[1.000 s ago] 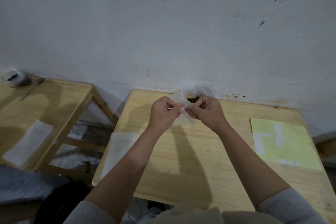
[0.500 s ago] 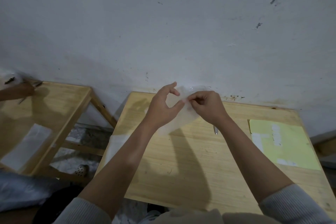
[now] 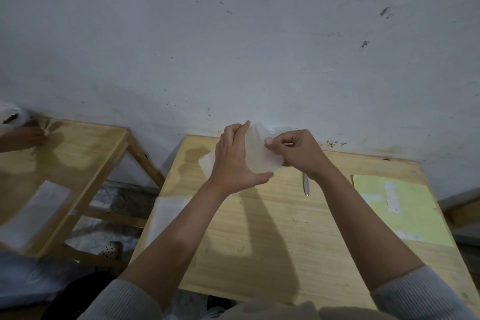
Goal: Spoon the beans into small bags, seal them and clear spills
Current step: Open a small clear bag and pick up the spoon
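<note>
I hold a small clear plastic bag [image 3: 258,157] above the far edge of the wooden table [image 3: 272,236]. My left hand [image 3: 232,161] grips its left side, fingers up along the top edge and thumb stretched under the bottom. My right hand [image 3: 298,153] pinches the bag's right edge between thumb and curled fingers. The bag looks flat and I see no beans in it. A metal spoon handle [image 3: 306,186] lies on the table below my right wrist. A bit of clear plastic [image 3: 284,128] from a larger bag shows behind my right hand; its contents are hidden.
A stack of clear bags [image 3: 168,212] lies at the table's left edge and a yellow sheet [image 3: 397,212] at its right. On a second table [image 3: 78,158] to the left, another person's hand [image 3: 24,136] is by a bag of beans [image 3: 10,114].
My left hand has gone from a fingertip pinch to a wider hold with the thumb under the bag. The larger bag with beans, seen behind my hands a second ago, is now mostly hidden.
</note>
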### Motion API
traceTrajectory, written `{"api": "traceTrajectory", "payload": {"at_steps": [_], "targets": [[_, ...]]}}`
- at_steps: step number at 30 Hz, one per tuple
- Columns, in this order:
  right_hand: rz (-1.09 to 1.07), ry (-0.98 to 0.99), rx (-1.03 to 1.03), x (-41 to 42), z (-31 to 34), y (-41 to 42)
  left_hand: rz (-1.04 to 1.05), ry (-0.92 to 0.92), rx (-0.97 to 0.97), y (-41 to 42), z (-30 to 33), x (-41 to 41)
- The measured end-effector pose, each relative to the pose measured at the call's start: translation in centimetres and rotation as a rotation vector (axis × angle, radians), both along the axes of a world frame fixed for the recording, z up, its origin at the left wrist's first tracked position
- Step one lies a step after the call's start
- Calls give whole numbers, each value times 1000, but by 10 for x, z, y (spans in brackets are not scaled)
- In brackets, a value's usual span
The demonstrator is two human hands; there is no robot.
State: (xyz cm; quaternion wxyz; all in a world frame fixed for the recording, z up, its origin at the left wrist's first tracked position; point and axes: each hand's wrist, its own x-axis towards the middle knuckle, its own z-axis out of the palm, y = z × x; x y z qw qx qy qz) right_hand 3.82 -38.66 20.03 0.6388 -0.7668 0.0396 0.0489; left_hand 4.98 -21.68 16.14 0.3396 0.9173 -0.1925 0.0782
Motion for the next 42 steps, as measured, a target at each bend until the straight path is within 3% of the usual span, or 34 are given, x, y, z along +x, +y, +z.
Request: {"api": "traceTrajectory", "payload": {"at_steps": [7,14,23,29,36,42], "targets": [[75,-29,-243,2,3,1,-10,-77,24,-1,-2,-3],[30,26,-181,2,4,4,-39,-128,17,0,-3,-5],[58,113,-199,11,4,-5,-74,-180,151,14,-21,1],[49,71,-247,9,-1,5,-9,-133,53,9,-22,-5],[33,-55,-259,4,-6,9,25,-233,-73,4,-20,-3],[-28,-56,-113,2,-16,9,44,-169,-133,14,-26,-5]]}}
